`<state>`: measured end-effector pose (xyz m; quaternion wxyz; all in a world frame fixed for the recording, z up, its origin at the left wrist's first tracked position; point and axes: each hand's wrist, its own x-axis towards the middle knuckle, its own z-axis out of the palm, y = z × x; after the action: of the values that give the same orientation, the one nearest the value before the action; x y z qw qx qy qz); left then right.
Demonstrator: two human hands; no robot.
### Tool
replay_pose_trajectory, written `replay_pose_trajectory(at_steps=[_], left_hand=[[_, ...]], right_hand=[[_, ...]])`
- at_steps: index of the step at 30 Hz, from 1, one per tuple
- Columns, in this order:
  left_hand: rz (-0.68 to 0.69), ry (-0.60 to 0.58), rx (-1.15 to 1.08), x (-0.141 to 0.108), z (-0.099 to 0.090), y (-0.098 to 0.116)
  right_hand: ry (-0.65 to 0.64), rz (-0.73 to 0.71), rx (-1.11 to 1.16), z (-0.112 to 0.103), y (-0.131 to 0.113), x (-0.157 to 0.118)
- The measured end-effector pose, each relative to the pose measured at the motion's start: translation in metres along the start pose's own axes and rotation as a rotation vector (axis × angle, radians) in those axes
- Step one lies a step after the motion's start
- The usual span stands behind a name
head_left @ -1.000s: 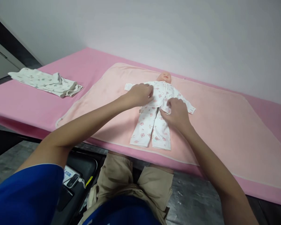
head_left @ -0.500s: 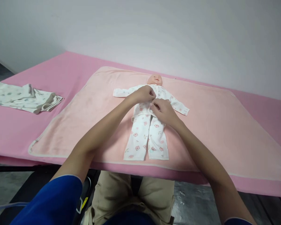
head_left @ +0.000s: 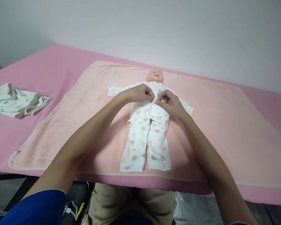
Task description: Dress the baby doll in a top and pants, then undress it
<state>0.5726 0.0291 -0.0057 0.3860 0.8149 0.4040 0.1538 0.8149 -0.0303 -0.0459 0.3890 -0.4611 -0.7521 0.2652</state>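
Observation:
A doll (head_left: pixel 155 76) lies face up, dressed in a white printed top (head_left: pixel 142 108) and matching trousers (head_left: pixel 137 142). Over the chest, my left hand (head_left: pixel 142 93) pinches the front edge of the top from the left side. Close beside it, my right hand (head_left: pixel 169 101) pinches the opposite side of that front edge. The fingertips of both hands nearly meet at the middle of the chest and hide part of the cloth there. Both sleeves of the top are spread outward.
Under the doll a peach blanket (head_left: pixel 215 131) with a pale border covers much of the pink-covered table (head_left: pixel 67 59). A folded white patterned cloth (head_left: pixel 16 101) lies at the far left. A wall (head_left: pixel 168 34) rises behind the table.
The view has shifted closer. My right hand has moved up level with my left, and the fingertips now meet at the front edge of the top, whose lower part shows more.

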Motion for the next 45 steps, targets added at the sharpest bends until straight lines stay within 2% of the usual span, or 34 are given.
replay_pose_trajectory(at_steps=[5,9,12,16,22,29,36,41,45], left_hand=[[-0.053,0.003,-0.003,0.0,-0.003,0.001],[-0.112,0.058,-0.006,-0.003,-0.006,0.005],[-0.103,0.055,-0.011,-0.003,-0.007,0.005],[-0.075,0.014,-0.014,-0.002,-0.007,0.002],[-0.138,0.065,0.0,-0.004,-0.008,0.004],[-0.096,0.058,-0.044,-0.005,-0.004,0.005],[-0.104,0.102,-0.019,-0.008,0.003,0.009],[-0.082,0.116,0.003,-0.01,0.007,0.012],[-0.05,0.078,-0.034,-0.009,0.002,0.009]], right_hand=[[0.042,0.031,0.007,0.003,0.004,0.0],[0.04,-0.002,0.014,0.002,0.008,-0.001],[0.056,-0.018,-0.005,0.003,0.009,-0.002],[0.099,-0.045,-0.092,0.004,0.0,-0.003],[0.119,-0.13,-0.295,0.003,-0.022,-0.004],[0.207,-0.126,-0.408,0.02,-0.018,-0.009],[0.245,-0.146,-0.468,0.031,-0.014,-0.011],[0.256,-0.151,-0.433,0.033,-0.012,-0.01],[0.26,-0.122,-0.393,0.034,-0.008,-0.009]])
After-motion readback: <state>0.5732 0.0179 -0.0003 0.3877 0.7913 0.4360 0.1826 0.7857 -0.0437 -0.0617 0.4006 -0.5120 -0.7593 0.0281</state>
